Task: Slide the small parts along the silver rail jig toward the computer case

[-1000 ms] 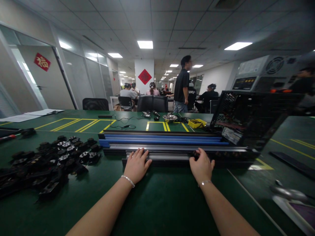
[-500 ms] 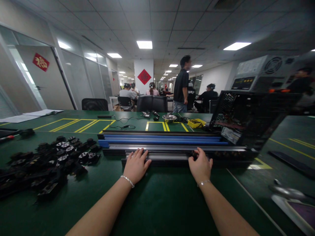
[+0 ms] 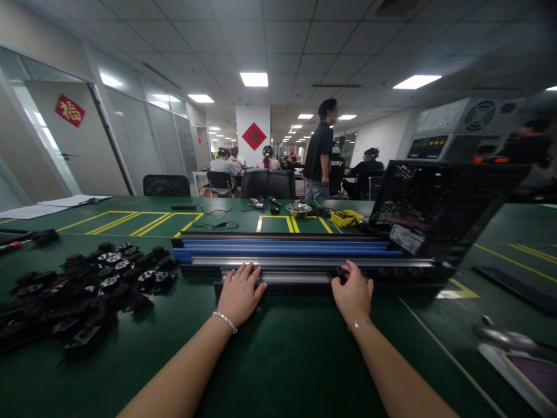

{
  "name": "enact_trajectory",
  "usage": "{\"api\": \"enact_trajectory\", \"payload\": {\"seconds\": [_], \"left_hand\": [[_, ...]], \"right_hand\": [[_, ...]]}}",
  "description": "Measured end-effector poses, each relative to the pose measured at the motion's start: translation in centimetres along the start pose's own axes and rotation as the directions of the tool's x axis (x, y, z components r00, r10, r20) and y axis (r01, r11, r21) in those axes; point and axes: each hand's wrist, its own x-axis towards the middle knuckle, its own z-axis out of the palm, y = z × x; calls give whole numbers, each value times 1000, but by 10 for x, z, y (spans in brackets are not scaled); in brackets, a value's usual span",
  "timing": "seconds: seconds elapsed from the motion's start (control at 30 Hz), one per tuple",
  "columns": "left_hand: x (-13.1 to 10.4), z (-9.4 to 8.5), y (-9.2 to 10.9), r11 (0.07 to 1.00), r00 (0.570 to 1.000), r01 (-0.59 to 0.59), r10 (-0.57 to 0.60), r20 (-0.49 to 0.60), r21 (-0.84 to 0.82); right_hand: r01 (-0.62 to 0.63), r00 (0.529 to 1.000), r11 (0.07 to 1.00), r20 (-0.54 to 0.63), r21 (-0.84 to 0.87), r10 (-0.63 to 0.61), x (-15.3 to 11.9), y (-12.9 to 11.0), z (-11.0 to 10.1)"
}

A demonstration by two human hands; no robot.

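Long metal rails lie side by side across the green table in front of me. The nearest is a short silver and black rail; behind it are a longer silver rail and a blue rail. My left hand rests on the left part of the nearest rail, fingers extended and thumb apart. Near that rail's right part, my right hand has bent fingers closed on a small black part. Its detail is too dark to make out, and the fingers hide some of it.
Many black parts are heaped at the left. An open black computer case stands right, against the rails' far end. Beyond the rails are a metal bowl, a yellow basket and cables. A person stands farther back.
The view has shifted very slightly. Both hands keep their places on the nearest rail, and nothing on the table has visibly moved.
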Motion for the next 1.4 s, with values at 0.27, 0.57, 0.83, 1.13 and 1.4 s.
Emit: {"api": "enact_trajectory", "payload": {"seconds": [0.27, 0.57, 0.83, 1.13, 1.4], "left_hand": [[0, 0, 0, 1000, 1000, 4, -4, 5, -1], [0, 0, 1, 1000, 1000, 5, -5, 5, -8], [0, 0, 1, 1000, 1000, 4, -4, 4, -7], [0, 0, 0, 1000, 1000, 2, -2, 9, -3], [0, -1, 1, 1000, 1000, 4, -4, 10, 1]], "right_hand": [[23, 1000, 1000, -1, 14, -23, 0, 1, 2], [39, 999, 999, 17, 25, -40, -1, -1, 2], [-45, 999, 991, -6, -129, 44, -4, -13, -8], [-41, 998, 993, 46, -114, 46, -3, -12, -8], [-33, 998, 994, 52, -108, 39, -5, -13, -8]]}}
